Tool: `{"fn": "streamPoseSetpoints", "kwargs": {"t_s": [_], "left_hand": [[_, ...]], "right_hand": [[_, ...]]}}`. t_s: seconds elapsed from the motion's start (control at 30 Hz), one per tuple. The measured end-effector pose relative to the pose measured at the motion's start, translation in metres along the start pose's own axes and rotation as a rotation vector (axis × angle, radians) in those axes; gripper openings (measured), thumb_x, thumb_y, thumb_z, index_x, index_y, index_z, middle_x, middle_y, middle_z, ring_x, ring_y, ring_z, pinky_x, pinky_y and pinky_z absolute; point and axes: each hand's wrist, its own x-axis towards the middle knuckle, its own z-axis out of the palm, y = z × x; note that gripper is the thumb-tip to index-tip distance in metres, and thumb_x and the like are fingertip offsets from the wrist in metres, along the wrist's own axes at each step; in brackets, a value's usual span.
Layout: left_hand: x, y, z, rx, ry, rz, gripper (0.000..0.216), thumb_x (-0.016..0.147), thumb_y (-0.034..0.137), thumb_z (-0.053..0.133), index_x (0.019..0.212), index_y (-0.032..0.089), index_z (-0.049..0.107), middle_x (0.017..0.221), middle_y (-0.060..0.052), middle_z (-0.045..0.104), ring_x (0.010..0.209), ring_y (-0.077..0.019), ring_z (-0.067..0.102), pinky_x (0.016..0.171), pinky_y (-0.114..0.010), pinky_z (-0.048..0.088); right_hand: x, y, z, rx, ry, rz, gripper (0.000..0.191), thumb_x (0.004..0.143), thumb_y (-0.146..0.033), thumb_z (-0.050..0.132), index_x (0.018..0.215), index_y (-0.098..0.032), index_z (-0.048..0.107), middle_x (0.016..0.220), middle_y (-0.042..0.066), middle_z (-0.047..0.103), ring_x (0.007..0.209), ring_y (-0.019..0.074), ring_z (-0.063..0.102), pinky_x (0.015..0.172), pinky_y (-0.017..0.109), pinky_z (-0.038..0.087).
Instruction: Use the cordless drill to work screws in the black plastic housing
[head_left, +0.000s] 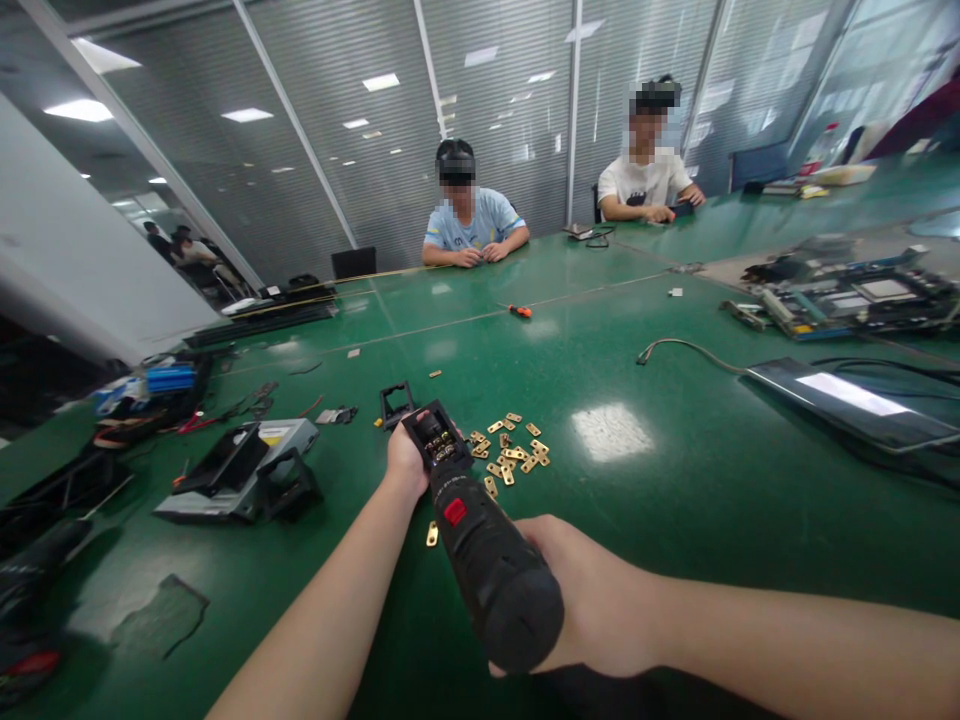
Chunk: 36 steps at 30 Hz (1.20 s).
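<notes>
My right hand is wrapped round the grip of a black cordless drill with a red switch on top. The drill points forward, its front end at a black plastic housing with brass-coloured metal parts inside. Whether the bit touches a screw is hidden by the drill's body. My left hand holds the housing by its left side. Just right of the housing lies a loose heap of small brass plates with holes. One more brass plate lies by my left forearm.
A black plastic frame lies beyond my left hand. To the left are a grey metal case and a glass-like shard. An orange screwdriver lies ahead; a flat panel and circuit boards are right. Two people sit opposite.
</notes>
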Motion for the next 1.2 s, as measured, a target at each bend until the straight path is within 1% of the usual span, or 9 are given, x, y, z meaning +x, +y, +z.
{"fn": "streamPoseSetpoints", "kwargs": {"t_s": [0.17,0.27,0.43,0.47,0.57,0.63,0.8,0.97,1.2], "left_hand": [[-0.001,0.002,0.001,0.009,0.011,-0.012,0.027,0.089,0.026,0.046,0.083,0.013,0.069,0.063,-0.009,0.069,0.056,-0.0233,0.069,0.057,-0.035,0.060],[-0.003,0.003,0.002,0.021,0.016,0.011,0.027,0.087,0.024,0.047,0.084,0.012,0.070,0.062,-0.008,0.069,0.056,-0.0228,0.069,0.058,-0.035,0.060],[-0.009,0.009,0.007,0.073,0.042,0.033,0.024,0.086,0.021,0.046,0.081,0.012,0.068,0.062,-0.008,0.069,0.053,-0.0227,0.068,0.051,-0.034,0.059],[-0.010,0.011,0.009,0.084,0.052,0.034,0.024,0.086,0.021,0.045,0.082,0.012,0.067,0.062,-0.008,0.069,0.053,-0.0229,0.068,0.052,-0.034,0.059],[-0.013,0.014,0.011,0.125,0.055,0.051,0.023,0.086,0.018,0.045,0.083,0.011,0.066,0.063,-0.009,0.071,0.054,-0.0231,0.070,0.054,-0.035,0.061],[-0.013,0.015,0.012,0.146,0.064,0.051,0.023,0.087,0.017,0.044,0.084,0.011,0.066,0.064,-0.009,0.072,0.055,-0.0239,0.071,0.053,-0.035,0.062],[-0.013,0.016,0.012,0.160,0.097,0.052,0.022,0.086,0.016,0.045,0.084,0.012,0.066,0.064,-0.008,0.072,0.054,-0.0238,0.071,0.052,-0.035,0.062],[-0.009,0.015,0.010,0.131,0.085,0.037,0.024,0.088,0.017,0.045,0.082,0.011,0.067,0.064,-0.009,0.072,0.052,-0.0237,0.071,0.051,-0.036,0.062],[-0.005,0.013,0.004,0.138,0.066,0.069,0.021,0.085,0.016,0.048,0.084,0.010,0.068,0.065,-0.010,0.073,0.053,-0.0243,0.071,0.051,-0.037,0.062]], "right_hand": [[0.002,0.005,-0.001,0.057,-0.006,-0.018,0.050,0.047,-0.018,0.103,0.081,-0.012,0.067,0.077,-0.001,0.065,0.070,0.0146,0.054,0.067,0.026,0.049],[0.005,0.012,-0.001,0.101,-0.036,-0.056,0.051,0.047,-0.024,0.104,0.083,-0.013,0.069,0.077,-0.002,0.064,0.071,0.0150,0.055,0.074,0.030,0.054],[0.014,0.029,-0.006,0.079,-0.053,-0.056,0.065,0.036,-0.037,0.105,0.087,-0.012,0.075,0.078,-0.001,0.068,0.074,0.0180,0.060,0.083,0.035,0.056],[0.016,0.033,-0.007,0.048,-0.047,-0.043,0.064,0.037,-0.038,0.105,0.088,-0.012,0.076,0.078,-0.001,0.069,0.076,0.0199,0.063,0.081,0.034,0.057],[0.024,0.042,-0.011,-0.016,0.005,0.000,0.044,0.066,-0.046,0.094,0.086,-0.012,0.076,0.079,0.002,0.071,0.081,0.0231,0.067,0.078,0.032,0.058],[0.030,0.044,-0.012,-0.038,0.002,0.053,0.039,0.074,-0.046,0.089,0.084,-0.012,0.075,0.078,0.002,0.073,0.082,0.0246,0.068,0.075,0.030,0.058],[0.040,0.042,-0.011,-0.043,-0.040,0.149,0.041,0.074,-0.045,0.089,0.091,-0.011,0.076,0.076,0.002,0.074,0.082,0.0256,0.069,0.072,0.029,0.058],[0.041,0.040,-0.011,-0.036,-0.031,0.113,0.039,0.076,-0.046,0.087,0.090,-0.012,0.077,0.074,0.001,0.073,0.080,0.0237,0.069,0.070,0.027,0.058],[0.037,0.057,-0.011,-0.027,-0.006,0.115,0.033,0.080,-0.041,0.085,0.091,-0.012,0.072,0.078,0.001,0.071,0.083,0.0208,0.068,0.075,0.026,0.058]]}}
